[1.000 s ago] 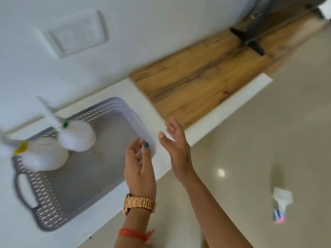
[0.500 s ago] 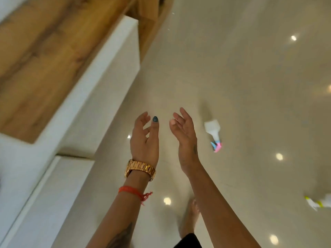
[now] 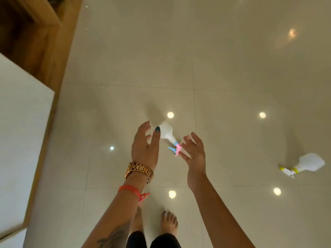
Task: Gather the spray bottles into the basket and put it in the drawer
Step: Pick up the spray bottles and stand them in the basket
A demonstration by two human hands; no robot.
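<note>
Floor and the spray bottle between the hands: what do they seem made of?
Floor: likely glazed ceramic or polished stone tile, since it shows grout lines and mirrors ceiling lights. Spray bottle: apparently matte white plastic, with a pink and blue plastic trigger.

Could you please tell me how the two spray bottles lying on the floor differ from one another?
The pink-trigger bottle has a pink and blue spray head, while the yellow-trigger bottle has a yellow collar and nozzle tip. The pink-trigger bottle lies straight ahead between the open left hand and right hand; the yellow-trigger bottle lies far off to the right, away from both hands. Both have white bodies, and both lie on their sides on the glossy tiled floor.
</note>
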